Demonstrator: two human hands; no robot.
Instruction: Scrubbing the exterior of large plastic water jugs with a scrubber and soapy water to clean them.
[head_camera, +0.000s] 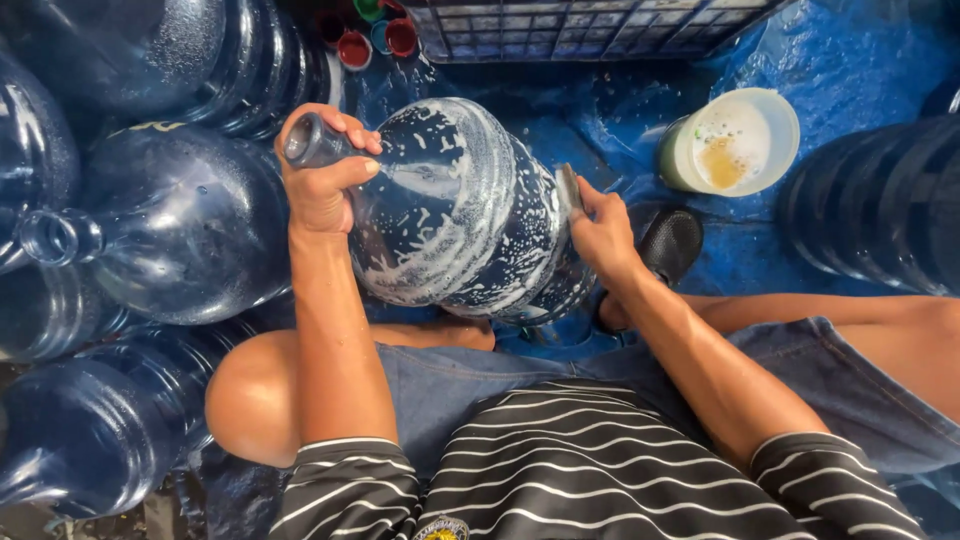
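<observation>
Underside of the soapy water jug (470, 215) hidden behind its own body. Scrubbing pad (568, 188) mostly covered by the right hand (603, 235), kind perhaps a sponge. At nine o'clock, stacked blue jugs (150, 240) cut by the left edge. At three o'clock, another jug (885, 200) cropped. At twelve, crate (590, 25) clipped by the top edge. Black shoe (668, 243) partly behind the forearm.

Left hand (322, 178) fisted, thumb up, forearm upright; right hand (600, 232) curled, forearm angled inward
</observation>
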